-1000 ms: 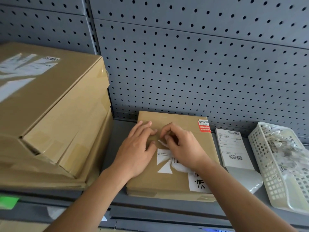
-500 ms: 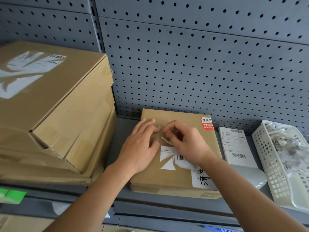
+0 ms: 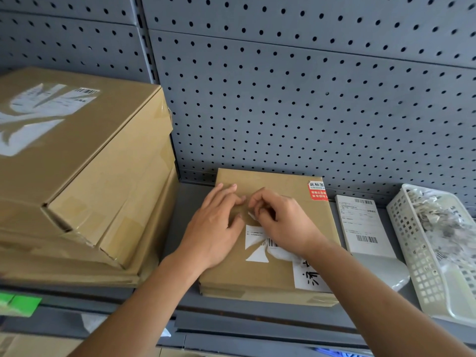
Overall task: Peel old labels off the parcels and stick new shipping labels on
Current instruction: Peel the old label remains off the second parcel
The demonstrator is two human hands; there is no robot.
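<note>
Still pinching at the same white scrap [image 3: 251, 216] with curled right fingertips [image 3: 257, 202], mid-top of the parcel [image 3: 257, 276]. Pressing the cardboard flat just beside it with the left hand [image 3: 216, 228], fingers straight. Honestly no real change over the last second: same torn old label [image 3: 253, 239], same jagged outline. Guessing stubborn glue, so likely coming off in bits. Parked at the back edge of the shelf [image 3: 188, 202], new label [image 3: 360, 222] lying just right of it, basket [image 3: 412, 243] of shreds nearer the right end.
</note>
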